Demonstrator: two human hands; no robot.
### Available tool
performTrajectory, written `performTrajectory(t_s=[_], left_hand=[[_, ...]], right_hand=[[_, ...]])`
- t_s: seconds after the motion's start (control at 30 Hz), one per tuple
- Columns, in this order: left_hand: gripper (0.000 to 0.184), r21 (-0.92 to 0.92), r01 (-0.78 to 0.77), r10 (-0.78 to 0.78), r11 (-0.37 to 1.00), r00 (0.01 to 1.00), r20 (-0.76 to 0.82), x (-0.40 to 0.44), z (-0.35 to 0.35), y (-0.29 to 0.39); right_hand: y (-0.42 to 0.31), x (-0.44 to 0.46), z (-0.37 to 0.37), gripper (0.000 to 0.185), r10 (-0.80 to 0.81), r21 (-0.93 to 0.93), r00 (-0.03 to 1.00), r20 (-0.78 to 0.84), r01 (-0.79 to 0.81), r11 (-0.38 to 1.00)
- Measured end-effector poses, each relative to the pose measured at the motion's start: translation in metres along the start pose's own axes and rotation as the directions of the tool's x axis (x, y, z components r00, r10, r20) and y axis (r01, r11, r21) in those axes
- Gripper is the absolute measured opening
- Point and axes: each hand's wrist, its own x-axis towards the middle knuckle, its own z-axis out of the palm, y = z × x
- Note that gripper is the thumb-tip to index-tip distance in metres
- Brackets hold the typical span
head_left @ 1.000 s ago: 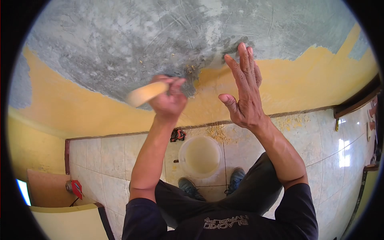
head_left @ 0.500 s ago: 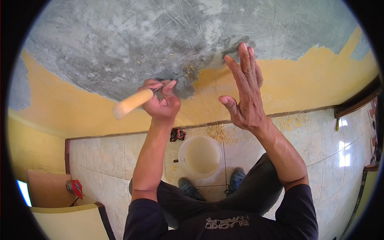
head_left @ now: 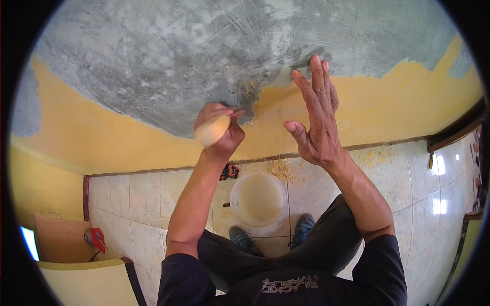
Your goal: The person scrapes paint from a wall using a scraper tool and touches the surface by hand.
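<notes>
Some wall lies free between your left hand, gripping a pale-handled scraper near the yellow paint's ragged edge, and your spread right hand.

The scraper handle in the grip of the left hand looks smooth, its material uncertain through blur. Beyond the grip, the bare grey wall patch is matt, scratched and rough; right of it, the yellow paint is smoother. Below the grip, the bucket is translucent plastic, the floor tiles glossy.
</notes>
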Motion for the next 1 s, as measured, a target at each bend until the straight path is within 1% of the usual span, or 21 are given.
performTrajectory(t_s=[0.03,0.07,0.1,0.17,0.2,0.3,0.37,0.43,0.47,0.5,0.57,0.6,0.63,0.7,0.73,0.77,0.83,0.87,0.93,0.97,1.0], left_hand=[[0.024,-0.219,0.039,-0.077,0.975,0.983,-0.169,-0.004,0.006,-0.004],[0.023,-0.307,0.177,-0.251,0.935,0.942,-0.221,-0.008,0.011,-0.01],[0.023,-0.301,0.195,-0.264,0.933,0.942,-0.207,-0.023,0.007,-0.004],[0.022,-0.126,0.077,-0.074,0.989,0.997,0.024,-0.025,0.01,0.0],[0.024,-0.02,0.025,-0.024,0.999,0.998,0.049,-0.02,0.008,0.002],[0.022,-0.065,0.044,-0.045,0.997,0.999,-0.018,-0.022,0.012,0.004],[0.025,-0.033,0.0,0.0,0.999,1.0,0.002,-0.016,0.015,0.003],[0.03,-0.306,0.136,-0.225,0.942,0.934,-0.279,-0.009,0.019,0.002],[0.031,-0.378,0.211,-0.29,0.901,0.943,-0.164,-0.01,0.014,-0.004],[0.031,-0.365,0.215,-0.291,0.906,0.942,-0.169,-0.012,0.007,-0.003],[0.029,-0.141,0.0,0.0,0.99,1.0,-0.004,-0.009,-0.001,-0.003],[0.029,-0.135,0.011,-0.01,0.991,1.0,0.01,-0.014,-0.003,-0.002],[0.031,-0.168,0.04,-0.042,0.985,0.999,-0.008,-0.014,0.0,-0.004],[0.034,-0.248,0.095,-0.107,0.964,0.994,-0.036,-0.014,0.007,-0.006],[0.035,-0.188,0.103,-0.101,0.977,0.995,0.024,-0.016,0.007,-0.002],[0.035,-0.193,0.104,-0.102,0.976,0.995,0.024,-0.015,0.006,0.0],[0.035,-0.057,-0.003,0.006,0.998,0.998,0.054,-0.009,0.006,0.0],[0.035,-0.057,0.001,0.002,0.998,0.999,0.053,-0.014,0.008,0.0],[0.034,-0.124,0.06,-0.067,0.99,0.996,-0.056,-0.025,0.013,0.001],[0.034,-0.132,0.044,-0.053,0.99,0.997,-0.064,-0.017,0.018,-0.002],[0.033,-0.202,0.121,-0.15,0.972,0.979,-0.138,-0.014,0.019,0.0]], right_hand=[[0.0,0.0,0.001,0.077,0.001,-0.008,1.0,0.0,-0.001,1.0],[0.0,0.0,0.002,0.077,0.005,-0.005,1.0,0.0,-0.005,1.0],[-0.003,-0.003,0.003,0.077,0.016,-0.001,1.0,0.008,-0.016,1.0],[-0.001,0.004,0.002,0.076,0.002,-0.019,1.0,-0.018,-0.002,1.0],[-0.004,0.003,0.002,0.076,0.007,-0.009,1.0,-0.008,-0.008,1.0],[-0.006,-0.001,0.002,0.076,0.02,0.007,1.0,0.009,-0.02,1.0],[-0.002,0.003,0.001,0.076,0.022,0.008,1.0,0.002,-0.022,1.0],[0.0,0.001,0.0,0.077,0.027,-0.003,0.999,0.033,-0.027,1.0],[0.0,-0.004,0.002,0.077,0.027,0.006,0.998,0.054,-0.027,1.0],[0.001,-0.005,0.005,0.077,0.011,-0.009,0.999,0.039,-0.01,1.0],[0.005,0.001,0.009,0.076,-0.008,-0.03,1.0,-0.008,0.008,1.0],[0.003,0.0,0.009,0.078,-0.008,-0.061,1.0,0.008,0.009,0.998],[0.003,0.002,0.009,0.08,-0.017,-0.1,1.0,0.015,0.018,0.995],[0.0,0.004,0.008,0.081,-0.008,-0.078,1.0,0.015,0.009,0.997],[0.0,0.003,0.007,0.081,-0.006,-0.058,1.0,0.02,0.007,0.998],[0.0,0.002,0.006,0.081,-0.003,-0.063,1.0,0.021,0.005,0.998],[0.004,0.002,0.007,0.077,-0.001,-0.015,1.0,0.007,0.001,1.0],[0.004,0.003,0.007,0.077,-0.001,-0.015,1.0,0.011,0.002,1.0],[0.004,0.001,0.008,0.076,-0.009,-0.017,1.0,-0.001,0.008,1.0],[0.006,0.006,0.007,0.076,-0.012,-0.028,1.0,-0.016,0.012,1.0],[0.004,0.005,0.004,0.076,0.0,-0.006,1.0,-0.001,0.0,1.0]])
